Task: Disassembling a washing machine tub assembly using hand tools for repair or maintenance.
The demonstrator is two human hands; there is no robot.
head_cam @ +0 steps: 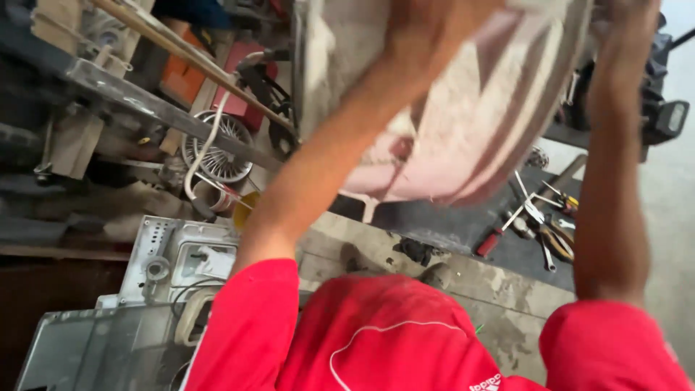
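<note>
A large, dirty white and pink appliance shell (478, 123) is lifted in front of me, blurred by motion. My left hand (427, 25) is pressed on its upper middle, the forearm running down to my red sleeve. My right hand (626, 22) grips the shell's right edge near the top of the view, and its fingers are partly cut off by the frame. Both arms are raised and the shell hangs between them, above the floor.
Screwdrivers, pliers and other hand tools (539, 217) lie on a dark mat at the right. A round wire fan guard (217, 148), a slanted metal beam (145, 101) and a white appliance top (181, 253) crowd the left. A concrete ledge (499, 289) runs below.
</note>
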